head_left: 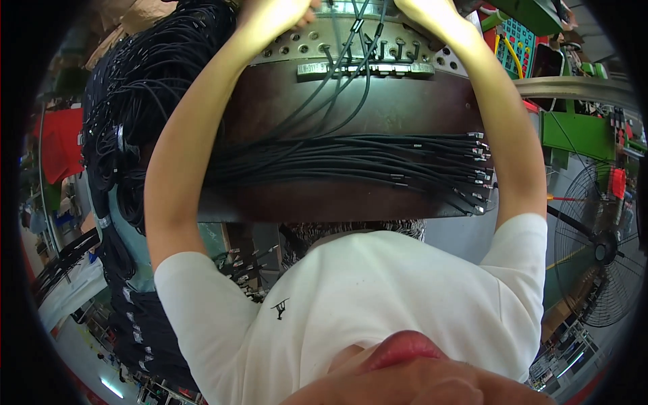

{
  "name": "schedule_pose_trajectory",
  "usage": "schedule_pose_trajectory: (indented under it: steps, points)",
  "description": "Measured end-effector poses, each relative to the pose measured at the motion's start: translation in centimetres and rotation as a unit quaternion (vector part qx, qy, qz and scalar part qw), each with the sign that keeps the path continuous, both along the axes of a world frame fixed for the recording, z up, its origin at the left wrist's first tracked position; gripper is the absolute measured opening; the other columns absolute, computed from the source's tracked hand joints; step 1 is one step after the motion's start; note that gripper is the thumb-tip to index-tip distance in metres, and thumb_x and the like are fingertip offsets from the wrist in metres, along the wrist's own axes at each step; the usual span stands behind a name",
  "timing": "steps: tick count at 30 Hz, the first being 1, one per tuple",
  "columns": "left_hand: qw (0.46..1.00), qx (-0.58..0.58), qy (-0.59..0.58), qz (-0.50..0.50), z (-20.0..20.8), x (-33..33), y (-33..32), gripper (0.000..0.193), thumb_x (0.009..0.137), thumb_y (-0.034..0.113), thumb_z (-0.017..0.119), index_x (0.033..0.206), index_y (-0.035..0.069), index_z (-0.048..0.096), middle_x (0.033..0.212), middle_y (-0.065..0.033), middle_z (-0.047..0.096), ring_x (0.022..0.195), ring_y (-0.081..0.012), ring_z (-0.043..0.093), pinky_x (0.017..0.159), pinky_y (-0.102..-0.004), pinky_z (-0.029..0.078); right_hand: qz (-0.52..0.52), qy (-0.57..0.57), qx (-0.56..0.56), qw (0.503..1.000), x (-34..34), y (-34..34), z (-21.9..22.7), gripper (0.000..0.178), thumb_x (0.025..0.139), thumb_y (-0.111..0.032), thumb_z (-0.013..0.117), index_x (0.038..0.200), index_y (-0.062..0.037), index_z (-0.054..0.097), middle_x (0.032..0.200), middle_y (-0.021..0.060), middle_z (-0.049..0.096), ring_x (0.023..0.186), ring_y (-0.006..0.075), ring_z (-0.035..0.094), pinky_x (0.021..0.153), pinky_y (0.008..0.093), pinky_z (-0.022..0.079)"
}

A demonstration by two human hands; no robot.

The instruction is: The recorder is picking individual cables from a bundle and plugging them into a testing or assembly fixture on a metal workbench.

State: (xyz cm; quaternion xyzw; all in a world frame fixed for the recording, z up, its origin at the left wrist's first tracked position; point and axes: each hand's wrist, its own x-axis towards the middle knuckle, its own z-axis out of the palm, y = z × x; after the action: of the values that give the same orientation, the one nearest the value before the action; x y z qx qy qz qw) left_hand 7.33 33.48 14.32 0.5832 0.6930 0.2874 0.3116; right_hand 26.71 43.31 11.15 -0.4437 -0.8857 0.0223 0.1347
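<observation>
My left hand (280,12) and my right hand (428,10) reach to the far edge of the view, one on each side of a metal machine plate (287,50) with rows of holes. The upper edge cuts off both hands. A few curled fingertips of the left show beside the plate; the right's fingers are out of sight. Between the hands, several thin black cables (317,104) run up over a bolted metal bar (418,69). Nearer me, a bundle of black cables (304,160) lies across a dark brown board (412,108), its metal-tipped connectors (480,177) at the right.
A large heap of black cables (152,91) hangs at the left, near a red sheet-like thing (64,145). To the right are a curved metal rail (574,86), a control panel with buttons (516,44), a green machine part (577,135) and a caged fan (604,251).
</observation>
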Motion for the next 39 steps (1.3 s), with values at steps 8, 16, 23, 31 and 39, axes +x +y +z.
schedule_pose_trajectory:
  steps: [8, 16, 23, 31, 39]
  points:
    - [0.876, 0.441, 0.001, -0.196, -3.4, -2.1, 1.3, 0.019, 0.083, 0.011, 0.064, 0.098, 0.0, 0.07, 0.095, -0.0154, 0.069, 0.083, -0.0305, 0.066, 0.074, -0.0378, 0.052, 0.098, 0.024, 0.173, 0.98, 0.2, -5.4, 0.9, 0.033, 0.081, -0.015, 0.06, 0.113, -0.0079, 0.066, 0.107, 0.0184, 0.066, 0.097, 0.0372, 0.062, 0.087, 0.0467, 0.048]
    - [0.909, 0.288, 0.267, -0.142, -6.6, -2.1, 3.3, 0.023, 0.09, 0.013, 0.05, 0.098, 0.0, 0.066, 0.092, -0.0221, 0.067, 0.083, -0.0359, 0.065, 0.076, -0.0451, 0.051, 0.039, 0.063, 0.109, 0.991, 0.4, -4.1, -1.0, 0.035, 0.086, -0.034, 0.061, 0.108, -0.0074, 0.067, 0.103, 0.019, 0.066, 0.092, 0.0381, 0.062, 0.082, 0.0487, 0.048]
    - [0.895, 0.351, 0.244, -0.129, -7.0, -2.2, 3.1, 0.021, 0.089, 0.014, 0.053, 0.092, -0.002, 0.067, 0.089, -0.0227, 0.066, 0.081, -0.0372, 0.064, 0.076, -0.0466, 0.05, -0.092, 0.139, -0.076, 0.983, 1.6, -5.0, 0.2, 0.047, 0.086, -0.047, 0.065, 0.111, -0.0065, 0.068, 0.104, 0.016, 0.069, 0.092, 0.0311, 0.065, 0.082, 0.0402, 0.05]
    - [0.908, 0.347, 0.217, -0.085, -7.1, -3.3, 1.9, 0.028, 0.075, 0.022, 0.072, 0.095, 0.002, 0.066, 0.085, -0.0192, 0.065, 0.081, -0.0389, 0.063, 0.074, -0.0465, 0.051, -0.108, -0.019, 0.034, 0.993, -0.6, -6.2, 1.3, 0.045, 0.086, -0.039, 0.064, 0.117, -0.0067, 0.065, 0.116, 0.0189, 0.064, 0.103, 0.0362, 0.061, 0.094, 0.0471, 0.045]
    - [0.88, 0.314, 0.354, -0.028, -5.7, -1.6, 1.6, 0.045, 0.071, 0.037, 0.08, 0.099, 0.005, 0.07, 0.092, -0.0149, 0.07, 0.082, -0.0329, 0.066, 0.074, -0.0415, 0.052, -0.033, 0.11, 0.059, 0.992, 1.8, -3.8, -1.3, 0.055, 0.078, -0.039, 0.072, 0.117, -0.0012, 0.061, 0.11, 0.0228, 0.063, 0.104, 0.0396, 0.059, 0.09, 0.0485, 0.046]
